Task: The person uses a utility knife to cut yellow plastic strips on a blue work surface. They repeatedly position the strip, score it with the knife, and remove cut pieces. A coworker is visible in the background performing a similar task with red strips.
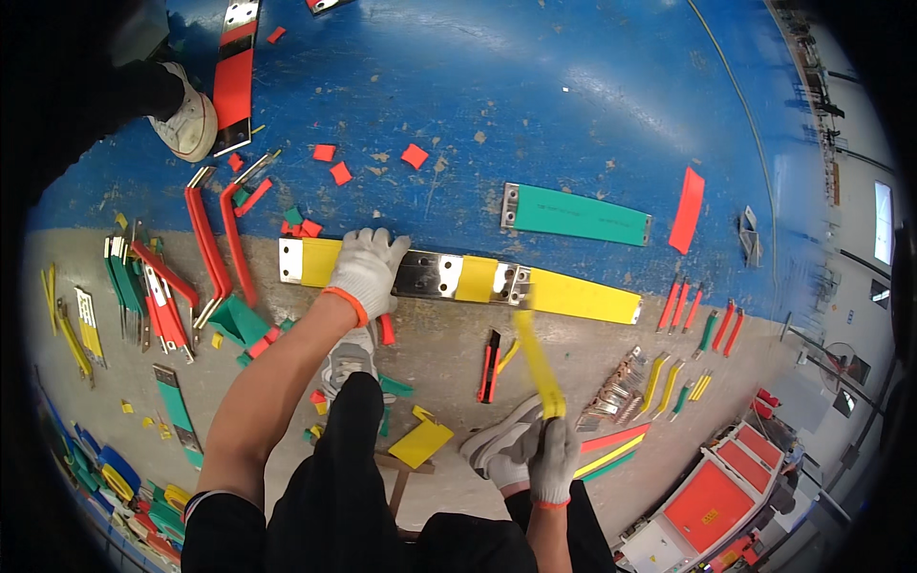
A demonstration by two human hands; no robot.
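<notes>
My left hand [366, 270], in a whitish work glove with an orange cuff, is closed over a flat metal bar [420, 274] lying on the floor. The bar has bolt holes and yellow sleeve sections [478, 279]. Touching its right end is another bar covered by a long yellow sleeve [585, 296]. Lower right, my gloved right hand [546, 456] grips the lower end of a yellow strip [541, 368], which is blurred and points up toward the bars. A red and black utility knife [490, 368] lies between my hands, nearer my feet.
Beyond the bars lie a green-sleeved bar [578, 214], a red piece [687, 210] and red scraps [414, 156]. Bent red bars [205, 239] and a green bar [177, 411] lie left. Right are copper-coloured parts [613, 390] and a red-panelled cabinet [712, 501]. Another person's shoe [191, 119] stands upper left.
</notes>
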